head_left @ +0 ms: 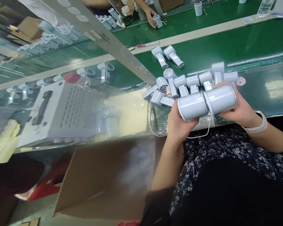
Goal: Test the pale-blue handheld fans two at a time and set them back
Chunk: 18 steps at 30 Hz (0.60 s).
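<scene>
My left hand (179,121) is closed around the left end of a glossy light-blue cylindrical body (193,105). A matching cylindrical body (223,99) lies end to end with it, gripped at the far right by my right hand (238,108). Whether the two are joined or only held together, I cannot tell. A white cord (210,105) crosses between them and loops down toward my lap. Just beyond my hands, several light-blue handheld fans (192,81) with round heads and short handles are crowded together on the bench.
Two more fans (173,56) lie farther off on the green bench (226,47). At left are a slanted metal post (122,47), a grey-white case (68,110) and an open cardboard box (103,182). Across the bench, another person's hand (152,18) touches a small blue cup-shaped part (158,21).
</scene>
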{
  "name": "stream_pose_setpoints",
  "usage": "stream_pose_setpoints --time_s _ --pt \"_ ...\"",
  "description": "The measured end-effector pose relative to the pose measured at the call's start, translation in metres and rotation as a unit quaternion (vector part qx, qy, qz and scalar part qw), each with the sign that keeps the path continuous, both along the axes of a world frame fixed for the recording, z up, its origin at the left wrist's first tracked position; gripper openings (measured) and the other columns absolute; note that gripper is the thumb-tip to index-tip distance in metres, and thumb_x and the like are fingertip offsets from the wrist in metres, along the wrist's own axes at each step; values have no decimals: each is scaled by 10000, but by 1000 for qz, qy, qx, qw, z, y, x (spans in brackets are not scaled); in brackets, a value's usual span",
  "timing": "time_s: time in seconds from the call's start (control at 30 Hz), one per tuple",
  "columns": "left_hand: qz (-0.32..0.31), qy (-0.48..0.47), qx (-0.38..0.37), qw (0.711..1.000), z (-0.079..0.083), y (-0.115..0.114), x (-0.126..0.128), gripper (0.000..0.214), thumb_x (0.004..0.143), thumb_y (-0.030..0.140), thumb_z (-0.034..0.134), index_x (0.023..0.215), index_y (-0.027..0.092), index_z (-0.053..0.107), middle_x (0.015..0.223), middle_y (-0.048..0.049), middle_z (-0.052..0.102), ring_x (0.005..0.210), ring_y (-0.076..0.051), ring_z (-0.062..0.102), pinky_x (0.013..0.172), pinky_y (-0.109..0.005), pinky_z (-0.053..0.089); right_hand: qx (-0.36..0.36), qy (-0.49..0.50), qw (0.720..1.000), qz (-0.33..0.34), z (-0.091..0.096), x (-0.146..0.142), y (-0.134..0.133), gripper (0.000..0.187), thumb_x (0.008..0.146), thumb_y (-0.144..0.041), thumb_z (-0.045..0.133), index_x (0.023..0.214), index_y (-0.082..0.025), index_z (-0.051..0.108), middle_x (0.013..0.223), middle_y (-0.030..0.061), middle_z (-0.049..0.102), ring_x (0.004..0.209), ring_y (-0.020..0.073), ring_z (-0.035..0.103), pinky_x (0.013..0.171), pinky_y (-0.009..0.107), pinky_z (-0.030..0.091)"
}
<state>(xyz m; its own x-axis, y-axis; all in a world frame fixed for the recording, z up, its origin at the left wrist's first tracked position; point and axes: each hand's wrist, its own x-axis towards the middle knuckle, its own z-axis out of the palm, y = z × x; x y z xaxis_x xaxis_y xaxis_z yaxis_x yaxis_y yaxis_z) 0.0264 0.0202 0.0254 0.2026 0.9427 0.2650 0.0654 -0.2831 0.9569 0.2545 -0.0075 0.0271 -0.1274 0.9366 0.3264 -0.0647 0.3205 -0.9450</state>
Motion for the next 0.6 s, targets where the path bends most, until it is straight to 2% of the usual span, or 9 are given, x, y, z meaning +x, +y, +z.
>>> stream_pose_setpoints --time_s 0.07,0.13,0.23,0.37,0.43,0.53,0.6 --pt "7 7 88 996 2 -2 0 478 766 447 931 1146 253 714 1194 -80 811 1247 -357 733 1148 -559 544 88 -67 994 15 4 2 -1 582 854 -432 885 1331 -290 584 1399 115 693 1318 348 668 1119 527 552" --pt "30 -20 161 986 -1 -3 2 321 876 502 837 1070 276 719 1246 -53 808 1333 -341 702 1232 -612 469 168 -104 980 23 3 2 0 533 884 -436 869 1325 -297 602 1424 121 696 1407 348 615 1195 564 488" --pt "88 -43 210 973 -10 -2 6 254 975 556 716 968 302 714 1203 -8 816 1316 -286 716 1258 -596 448 233 -133 963 15 -3 3 3 528 935 -387 826 1407 -318 600 1438 111 704 1447 325 584 1240 575 444" --pt "130 -22 221 966 -21 -5 3 325 955 625 708 898 306 681 1090 -1 823 1226 -269 751 1191 -562 519 249 -151 956 19 -7 6 3 570 968 -368 784 1496 -338 569 1458 100 700 1455 320 580 1240 582 453" --pt "134 -6 244 961 -24 -7 1 289 963 591 715 907 311 677 1083 5 826 1211 -262 759 1163 -548 541 243 -164 956 30 -7 7 1 592 974 -407 769 1523 -330 561 1459 105 704 1446 332 591 1235 596 460" --pt "84 -7 288 954 -30 -8 2 130 1039 450 647 999 334 690 1165 20 824 1236 -235 754 1181 -542 515 231 -149 959 64 -13 11 -1 745 913 -445 831 1582 -317 530 1478 143 690 1400 340 640 1176 538 532" --pt "29 1 277 961 -32 -4 6 129 1036 458 645 1042 334 679 1194 8 817 1209 -243 760 1221 -586 465 217 -112 965 93 -21 16 -1 979 862 -390 886 1689 -361 362 1523 155 657 1356 333 684 1100 501 596"
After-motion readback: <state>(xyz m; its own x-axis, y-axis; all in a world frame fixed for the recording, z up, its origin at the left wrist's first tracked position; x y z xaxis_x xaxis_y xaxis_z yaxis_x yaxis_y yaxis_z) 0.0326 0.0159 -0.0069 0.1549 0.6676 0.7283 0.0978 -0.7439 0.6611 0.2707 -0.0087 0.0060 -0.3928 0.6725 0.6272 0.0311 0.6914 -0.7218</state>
